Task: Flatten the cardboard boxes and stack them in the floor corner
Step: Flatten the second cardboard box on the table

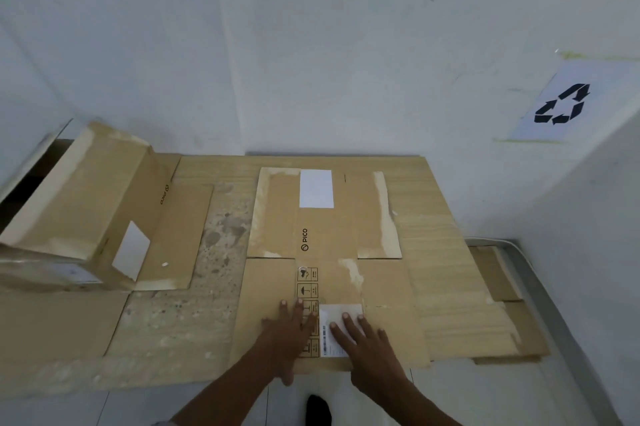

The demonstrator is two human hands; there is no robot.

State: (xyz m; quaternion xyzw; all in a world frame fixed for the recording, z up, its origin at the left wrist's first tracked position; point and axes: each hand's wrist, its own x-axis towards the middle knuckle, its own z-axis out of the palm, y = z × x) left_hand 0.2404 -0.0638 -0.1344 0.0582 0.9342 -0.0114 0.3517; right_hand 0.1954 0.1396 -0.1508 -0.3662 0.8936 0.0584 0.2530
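A flattened brown cardboard box [329, 238] printed "PICO" lies on top of a larger flattened cardboard sheet [443, 252] in the floor corner. My left hand [289, 332] and my right hand [367, 339] both rest palm-down with fingers spread on its near end, the right one over a white shipping label [337, 314]. To the left stands another cardboard box [86, 203], still partly upright with its flaps folded out.
White walls meet behind the stack. A paper sign with a recycling symbol [562, 105] is taped to the right wall. A grey metal rail [540, 294] runs along the floor at right. A dark shoe tip [318, 410] shows at the bottom edge.
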